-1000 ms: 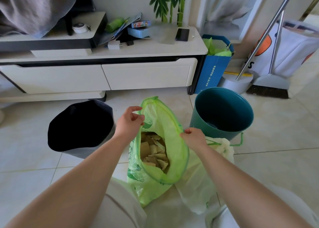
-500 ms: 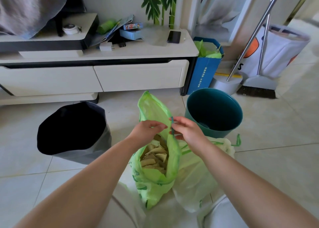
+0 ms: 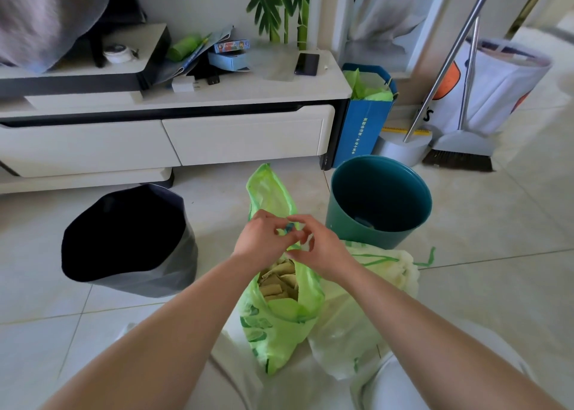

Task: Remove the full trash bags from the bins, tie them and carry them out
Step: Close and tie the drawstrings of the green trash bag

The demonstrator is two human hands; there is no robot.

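Green plastic formed the bag in hand: in the head view the green trash bag (image 3: 279, 322) stood on the floor (image 3: 484, 285) between the knees, out of its bin, its mouth open below the hands and paper scraps visible inside, while the left hand (image 3: 264, 242) and right hand (image 3: 320, 248) met above it with fingers (image 3: 287, 224) pinching the drawstring at the rim. A paler bag (image 3: 372, 285) lay touching it on the right, apparently cinched, just before the emptied teal bin (image 3: 377, 201); the black-lined bin (image 3: 127, 238) stood well apart on the left. Judged from this, removal was done, tying of the green trash bag was in progress, and carrying out remained.
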